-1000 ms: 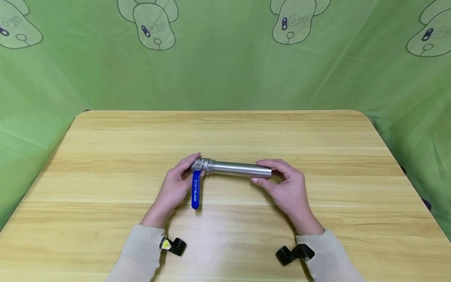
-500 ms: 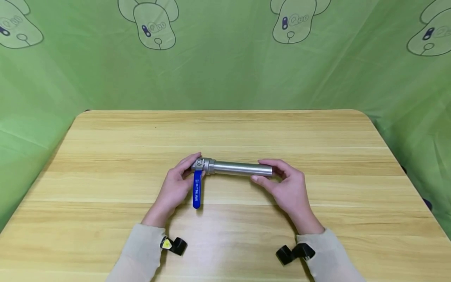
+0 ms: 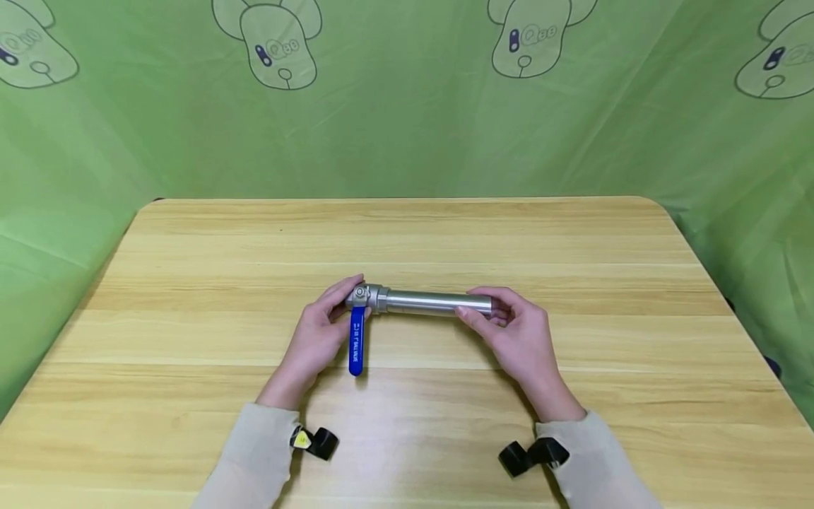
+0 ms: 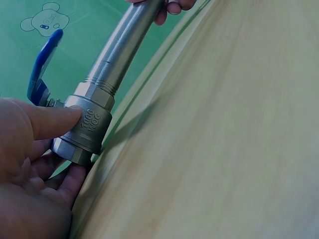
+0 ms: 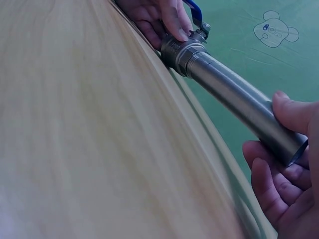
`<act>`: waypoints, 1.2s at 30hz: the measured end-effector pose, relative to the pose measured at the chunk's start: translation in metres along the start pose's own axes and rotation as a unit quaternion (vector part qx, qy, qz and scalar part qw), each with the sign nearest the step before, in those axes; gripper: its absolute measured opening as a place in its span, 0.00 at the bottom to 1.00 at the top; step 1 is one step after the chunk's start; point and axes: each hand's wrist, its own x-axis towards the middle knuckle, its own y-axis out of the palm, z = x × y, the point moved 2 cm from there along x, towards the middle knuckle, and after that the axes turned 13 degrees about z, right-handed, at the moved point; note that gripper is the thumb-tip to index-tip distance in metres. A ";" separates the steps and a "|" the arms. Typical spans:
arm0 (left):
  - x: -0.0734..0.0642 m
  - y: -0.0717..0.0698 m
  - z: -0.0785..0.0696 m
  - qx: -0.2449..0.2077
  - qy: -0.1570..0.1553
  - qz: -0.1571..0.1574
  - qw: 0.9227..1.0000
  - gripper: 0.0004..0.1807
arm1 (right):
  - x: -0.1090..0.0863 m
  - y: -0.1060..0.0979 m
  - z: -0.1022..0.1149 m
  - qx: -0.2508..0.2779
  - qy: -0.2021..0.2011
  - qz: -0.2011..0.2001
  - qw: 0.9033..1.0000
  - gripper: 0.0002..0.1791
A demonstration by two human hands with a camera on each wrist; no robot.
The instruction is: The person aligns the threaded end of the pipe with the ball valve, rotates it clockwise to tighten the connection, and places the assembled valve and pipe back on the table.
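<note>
A steel ball valve (image 3: 375, 300) with a blue lever handle (image 3: 357, 341) is joined to a smooth steel pipe (image 3: 422, 302), lying crosswise before me. My left hand (image 3: 318, 332) grips the valve body, its thumb pressed beside the raised "1000 WOG" lettering in the left wrist view. Around the pipe's free end, my right hand (image 3: 518, 336) has its thumb on the near side and its fingers behind and below. Threads (image 4: 99, 85) show where the pipe enters the valve's hex end. Toward me points the lever, across the pipe's line. The open pipe end (image 5: 298, 153) appears in the right wrist view.
The wood-grain table (image 3: 407, 240) spreads under both hands. Green cloth (image 3: 407, 127) with printed cartoon heads hangs behind it and along both sides. Small black cameras (image 3: 326, 443) are strapped at both sleeves.
My right thumb has shifted up onto the pipe's near side and the right fingers have curled further round its end. The valve and pipe have moved very slightly right; the left hand keeps its grip.
</note>
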 end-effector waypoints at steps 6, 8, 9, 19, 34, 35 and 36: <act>0.000 0.000 -0.001 -0.005 0.000 0.000 1.000 0.34 | 0.001 0.002 -0.002 0.043 0.005 0.018 0.999 0.19; 0.000 0.000 -0.001 -0.006 0.000 0.001 1.000 0.34 | 0.001 0.002 -0.002 0.049 0.003 0.020 0.999 0.19; 0.000 0.000 -0.001 -0.007 0.000 0.001 1.000 0.34 | 0.001 0.002 -0.002 0.050 0.002 0.021 0.999 0.19; -0.001 0.000 0.000 0.007 -0.010 0.007 1.000 0.34 | -0.001 0.000 -0.003 0.023 -0.013 0.035 0.999 0.22; -0.001 -0.002 -0.002 0.017 -0.029 0.019 0.999 0.35 | -0.001 0.000 -0.002 -0.033 -0.126 -0.011 0.991 0.25; -0.001 -0.003 -0.002 0.016 -0.029 0.018 0.999 0.35 | -0.001 0.000 -0.001 -0.032 -0.132 -0.014 0.991 0.26; -0.001 -0.003 -0.002 0.016 -0.030 0.017 0.999 0.35 | -0.001 0.000 -0.001 -0.031 -0.138 -0.016 0.990 0.26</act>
